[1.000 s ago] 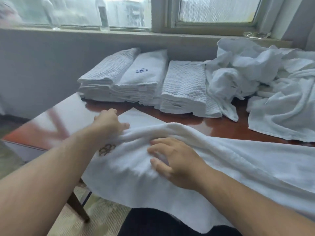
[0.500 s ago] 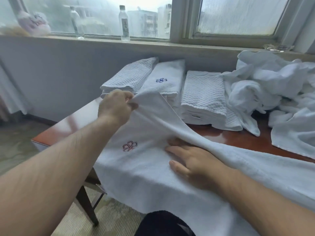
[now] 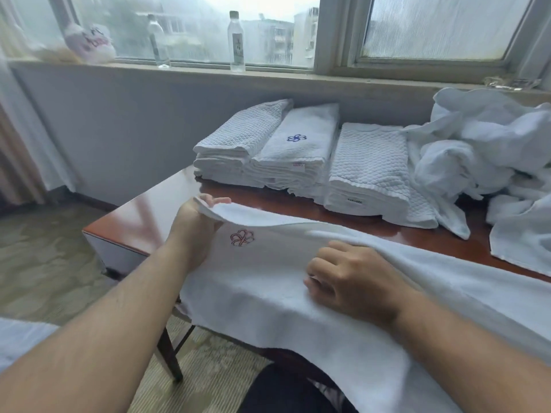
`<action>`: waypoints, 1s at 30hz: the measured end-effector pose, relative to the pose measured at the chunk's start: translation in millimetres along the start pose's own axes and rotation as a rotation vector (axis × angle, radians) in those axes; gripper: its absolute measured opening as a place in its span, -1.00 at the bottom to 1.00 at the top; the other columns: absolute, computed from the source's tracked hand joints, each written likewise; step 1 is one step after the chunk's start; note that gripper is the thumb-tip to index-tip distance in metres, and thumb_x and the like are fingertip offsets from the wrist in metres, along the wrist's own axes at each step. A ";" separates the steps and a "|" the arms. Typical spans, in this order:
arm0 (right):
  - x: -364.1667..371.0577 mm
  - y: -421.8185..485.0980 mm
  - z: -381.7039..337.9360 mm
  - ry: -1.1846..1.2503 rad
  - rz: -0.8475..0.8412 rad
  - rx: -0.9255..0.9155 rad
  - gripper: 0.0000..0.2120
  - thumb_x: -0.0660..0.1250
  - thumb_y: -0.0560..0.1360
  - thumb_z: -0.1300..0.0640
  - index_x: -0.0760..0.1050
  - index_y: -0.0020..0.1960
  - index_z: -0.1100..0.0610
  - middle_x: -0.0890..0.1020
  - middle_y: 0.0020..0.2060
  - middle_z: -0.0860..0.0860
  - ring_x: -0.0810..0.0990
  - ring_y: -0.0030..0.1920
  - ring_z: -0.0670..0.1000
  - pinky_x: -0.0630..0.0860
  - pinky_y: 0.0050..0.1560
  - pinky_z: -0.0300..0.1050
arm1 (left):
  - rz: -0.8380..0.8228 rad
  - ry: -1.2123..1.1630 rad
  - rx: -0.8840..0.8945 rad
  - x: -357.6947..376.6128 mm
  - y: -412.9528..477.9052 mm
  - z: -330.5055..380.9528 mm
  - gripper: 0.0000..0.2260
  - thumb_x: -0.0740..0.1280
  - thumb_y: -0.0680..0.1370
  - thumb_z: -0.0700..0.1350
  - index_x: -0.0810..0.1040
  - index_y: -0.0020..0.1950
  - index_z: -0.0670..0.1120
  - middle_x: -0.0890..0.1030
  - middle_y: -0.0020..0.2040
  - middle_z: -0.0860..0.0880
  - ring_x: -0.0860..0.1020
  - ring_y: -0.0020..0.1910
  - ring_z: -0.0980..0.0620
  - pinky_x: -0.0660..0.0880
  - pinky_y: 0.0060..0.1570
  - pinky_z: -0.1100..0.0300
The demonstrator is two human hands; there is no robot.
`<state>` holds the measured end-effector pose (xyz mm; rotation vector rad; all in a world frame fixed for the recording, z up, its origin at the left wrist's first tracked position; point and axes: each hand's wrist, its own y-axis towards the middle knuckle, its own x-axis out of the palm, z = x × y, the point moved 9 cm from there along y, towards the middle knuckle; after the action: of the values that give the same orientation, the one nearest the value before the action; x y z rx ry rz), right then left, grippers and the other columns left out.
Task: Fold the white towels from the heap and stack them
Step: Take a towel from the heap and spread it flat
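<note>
Mid-fold: your left hand (image 3: pixel 195 226) pinches the towel (image 3: pixel 262 296) at its nine-o'clock corner; your right hand (image 3: pixel 354 283) lies curled on it, grip unclear. Next, probably carry that corner toward three o'clock.

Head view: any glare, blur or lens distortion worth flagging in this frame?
Head view: window daylight backlights the scene, shadows soft. Head view: pale glare streaks the glossy table near its left corner. Head view: wide-angle bending curves the window sill. Head view: the bag at far left is smeared; the folded stacks stay sharp.
</note>
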<state>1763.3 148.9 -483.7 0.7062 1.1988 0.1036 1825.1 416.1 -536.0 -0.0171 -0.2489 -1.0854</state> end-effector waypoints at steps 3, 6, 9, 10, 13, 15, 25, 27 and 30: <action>-9.6 -2.5 1.5 -0.219 0.087 0.070 -0.72 0.47 0.43 0.00 0.54 0.06 0.12 0.60 -0.06 0.10 0.53 -0.11 0.15 0.44 -0.14 0.03 | -0.003 -0.051 -0.054 -0.7 3.1 -2.4 -0.93 0.28 0.42 -0.20 0.52 -0.25 -0.09 0.66 -0.03 -0.15 0.68 -0.13 0.04 0.61 0.00 0.14; -0.4 -10.6 38.3 -0.233 -0.089 0.510 -0.38 0.52 0.34 -0.11 0.53 0.31 0.15 0.57 0.11 0.13 0.53 0.06 0.21 0.41 0.00 0.09 | 0.014 -0.095 -0.098 -3.6 5.8 -6.7 -0.93 0.20 0.38 -0.17 0.47 -0.23 -0.10 0.70 -0.05 -0.15 0.69 -0.16 -0.05 0.63 -0.04 0.07; 13.3 -19.6 53.9 -0.236 -0.348 0.770 -0.68 0.28 0.47 -0.19 0.54 0.09 0.00 0.55 -0.04 -0.02 0.46 0.01 0.10 0.32 -0.03 0.02 | -0.005 -0.028 -0.115 -4.9 8.9 -11.8 -0.77 0.19 0.35 -0.20 0.57 -0.37 0.05 0.73 -0.12 -0.06 0.70 -0.22 -0.04 0.63 -0.09 0.03; 10.6 -16.4 52.7 -0.244 -0.333 0.757 -0.78 0.27 0.48 -0.14 0.50 -0.01 -0.01 0.56 -0.10 -0.04 0.47 -0.04 0.08 0.30 -0.07 0.01 | -0.006 0.014 -0.121 -6.1 9.0 -12.1 -0.74 0.19 0.36 -0.18 0.60 -0.40 0.08 0.73 -0.18 -0.02 0.69 -0.23 -0.05 0.62 -0.06 -0.01; 2.1 -2.1 37.6 -0.248 -0.236 0.617 -0.77 0.45 0.32 0.26 0.40 -0.24 0.06 0.52 -0.37 0.00 0.46 -0.35 0.13 0.23 -0.28 -0.06 | -0.017 0.075 -0.100 -8.8 10.9 -11.5 -0.74 0.22 0.40 -0.18 0.60 -0.36 0.12 0.71 -0.21 0.08 0.62 -0.11 -0.14 0.55 0.08 -0.17; -7.0 0.7 31.3 -0.222 -0.170 0.593 -0.67 0.47 0.24 0.39 0.39 -0.24 0.09 0.46 -0.44 0.04 0.40 -0.47 0.15 0.20 -0.40 -0.09 | -0.017 0.093 -0.080 -11.5 12.1 -11.8 -0.72 0.25 0.46 -0.20 0.58 -0.34 0.12 0.69 -0.16 0.11 0.59 -0.07 -0.11 0.53 0.11 -0.22; 7.7 -8.2 6.4 0.010 -0.192 0.432 -0.84 0.42 0.46 0.08 0.44 -0.14 0.09 0.46 -0.25 0.00 0.43 -0.24 0.10 0.47 -0.24 0.04 | 0.107 -0.152 -0.218 -18.6 3.1 -7.5 -0.89 0.27 0.61 -0.30 0.51 -0.04 -0.11 0.63 -0.39 -0.03 0.63 -0.44 0.04 0.56 -0.43 0.19; 15.9 -15.0 8.3 0.025 -0.234 0.462 -0.87 0.30 0.52 -0.01 0.45 -0.02 0.03 0.47 -0.17 -0.05 0.43 -0.15 0.06 0.45 -0.12 -0.01 | 0.217 -0.088 -0.279 -31.8 -1.9 -4.9 -0.91 0.25 0.62 -0.19 0.52 -0.03 -0.15 0.62 -0.32 -0.05 0.62 -0.36 0.00 0.58 -0.33 0.15; 23.5 -19.9 9.6 0.064 -0.287 0.495 -0.75 0.22 0.56 -0.08 0.54 0.16 -0.02 0.52 -0.04 -0.07 0.43 -0.02 0.02 0.43 0.00 -0.05 | 0.148 0.430 -0.378 -43.4 -2.3 6.0 -0.59 0.30 0.57 0.13 0.54 0.27 -0.13 0.58 0.08 -0.08 0.59 0.05 -0.09 0.54 0.10 0.02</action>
<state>1775.1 139.1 -512.0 0.9540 1.3913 -0.4264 1802.8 453.7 -539.4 -0.1367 0.3412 -0.9500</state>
